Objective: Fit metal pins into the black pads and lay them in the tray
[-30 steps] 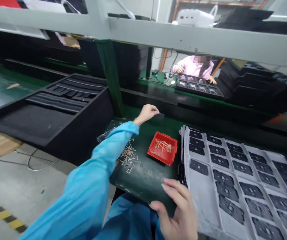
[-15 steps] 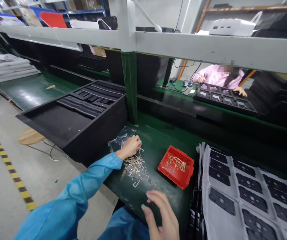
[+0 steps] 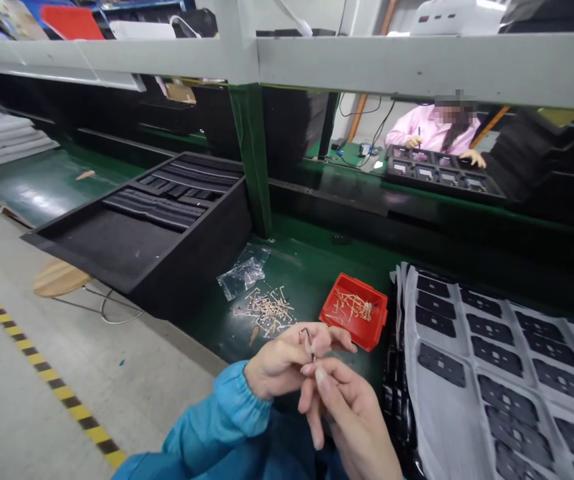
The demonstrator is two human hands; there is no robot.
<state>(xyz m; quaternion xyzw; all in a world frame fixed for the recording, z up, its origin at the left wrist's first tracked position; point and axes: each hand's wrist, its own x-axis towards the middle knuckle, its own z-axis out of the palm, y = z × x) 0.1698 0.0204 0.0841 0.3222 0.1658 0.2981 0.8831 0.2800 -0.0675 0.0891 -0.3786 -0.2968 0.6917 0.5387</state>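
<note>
My left hand [image 3: 281, 360] and my right hand [image 3: 349, 417] meet low in front of me, above the edge of the green bench mat [image 3: 311, 267]. A thin dark wire-like piece [image 3: 309, 341] is pinched in my left fingers, and my right fingertips are against its lower end. Beyond my hands lies a loose pile of small tan pieces [image 3: 267, 312]. To its right, a red plastic tray [image 3: 354, 310] holds more of them. Neither hand touches the pile or the tray.
A clear plastic bag [image 3: 243, 272] lies on the mat. Grey sheets with black cut-out pads [image 3: 491, 367] are stacked on the right, and a black foam tray [image 3: 117, 243] stands on the left. Across the bench, a co-worker in pink [image 3: 431, 130] works at a black tray [image 3: 441, 175].
My left hand has left the pile and the plastic bag and come back toward me. It now meets my right hand, holding a small piece between them. The bag is uncovered.
</note>
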